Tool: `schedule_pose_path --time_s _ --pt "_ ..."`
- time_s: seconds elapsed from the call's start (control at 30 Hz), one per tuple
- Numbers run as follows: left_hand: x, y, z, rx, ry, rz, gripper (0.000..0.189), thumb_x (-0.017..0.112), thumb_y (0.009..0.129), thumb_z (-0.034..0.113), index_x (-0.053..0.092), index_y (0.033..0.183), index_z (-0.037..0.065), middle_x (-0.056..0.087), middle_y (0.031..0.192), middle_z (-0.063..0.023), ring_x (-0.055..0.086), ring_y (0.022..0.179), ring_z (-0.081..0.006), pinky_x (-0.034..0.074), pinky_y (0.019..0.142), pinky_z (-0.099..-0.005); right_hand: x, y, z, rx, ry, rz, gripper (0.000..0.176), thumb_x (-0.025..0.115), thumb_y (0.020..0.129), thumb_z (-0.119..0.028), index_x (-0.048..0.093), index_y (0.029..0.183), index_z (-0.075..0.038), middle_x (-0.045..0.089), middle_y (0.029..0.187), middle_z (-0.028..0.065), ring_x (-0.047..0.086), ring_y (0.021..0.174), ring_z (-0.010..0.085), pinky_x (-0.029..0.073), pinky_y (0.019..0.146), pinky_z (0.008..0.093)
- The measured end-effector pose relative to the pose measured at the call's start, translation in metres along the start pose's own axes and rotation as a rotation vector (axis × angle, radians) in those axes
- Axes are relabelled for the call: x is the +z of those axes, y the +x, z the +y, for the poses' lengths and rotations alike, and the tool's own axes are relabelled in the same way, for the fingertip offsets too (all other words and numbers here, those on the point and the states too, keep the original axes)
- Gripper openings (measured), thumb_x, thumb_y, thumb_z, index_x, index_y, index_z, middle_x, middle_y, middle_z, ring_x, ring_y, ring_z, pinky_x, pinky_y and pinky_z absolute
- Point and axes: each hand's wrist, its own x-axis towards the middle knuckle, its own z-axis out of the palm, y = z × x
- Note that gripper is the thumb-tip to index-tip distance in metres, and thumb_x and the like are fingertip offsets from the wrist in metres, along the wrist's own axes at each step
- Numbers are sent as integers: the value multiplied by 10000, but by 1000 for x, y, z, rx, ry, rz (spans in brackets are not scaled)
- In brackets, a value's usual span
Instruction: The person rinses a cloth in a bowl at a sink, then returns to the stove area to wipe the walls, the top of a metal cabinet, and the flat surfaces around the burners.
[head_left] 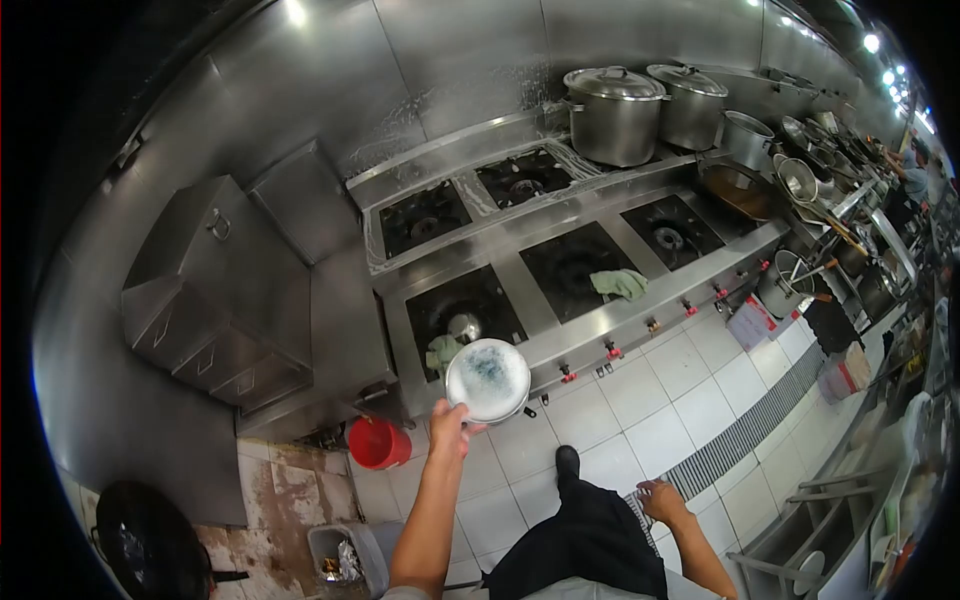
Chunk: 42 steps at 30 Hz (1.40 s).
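Left hand grips 1 foamy container; right hand hangs loose.

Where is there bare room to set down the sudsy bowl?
Bare: the front burner between the middle cloth and brown pan; also floor tiles between the red knobs and drain. Crowded: the back right, with lidded pots, and the front-left burner beyond the bowl, holding another cloth.

We've got 2 lidded s/s pots side by side at back, w/ a smaller open pot just R. On our L: s/s cabinet, red bucket nr its base, grey bin w/ rubbish, dark wok bottom L. Slotted drain crosses the tiled floor, R side.
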Motion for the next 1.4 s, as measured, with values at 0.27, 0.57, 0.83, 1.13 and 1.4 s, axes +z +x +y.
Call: schedule_pose_path --time_s 0.27,0.57,0.83,1.13,1.4 --pt "96 153 25 -8 -28 -13 127 515 791 -24 457 888 33 541 960 -138 617 756 -278 593 452 -386 -77 187 -53 -122 -25 82 252 636 807 -177 662 1045 -100 646 1038 180 612 945 380 510 822 454" --pt "150 308 25 -60 4 -42 135 544 790 -12 467 888 41 544 895 -105 617 722 -278 573 450 -398 -146 319 -158 -251 -33 202 257 618 833 -153 628 1082 -91 630 1058 153 599 940 374 495 838 433" --pt "149 382 15 -158 36 -69 136 546 808 -26 441 829 57 496 835 -86 613 665 -252 607 494 -403 -132 381 -209 -189 17 153 279 621 830 -116 615 1106 -73 628 1057 163 590 986 371 472 882 425" --pt "127 395 -2 -216 -5 -176 179 541 823 1 467 977 54 557 988 -114 641 850 -271 611 596 -430 -92 537 -260 -256 141 321 395 629 803 -97 532 1170 12 594 1061 242 556 1019 415 455 877 443" --pt "88 349 33 -241 138 -250 340 592 854 56 483 1176 60 548 1128 -94 617 990 -270 505 811 -375 -78 605 -305 238 -173 51 896 707 761 -287 173 1425 -11 553 1158 267 577 1037 416 474 888 438"
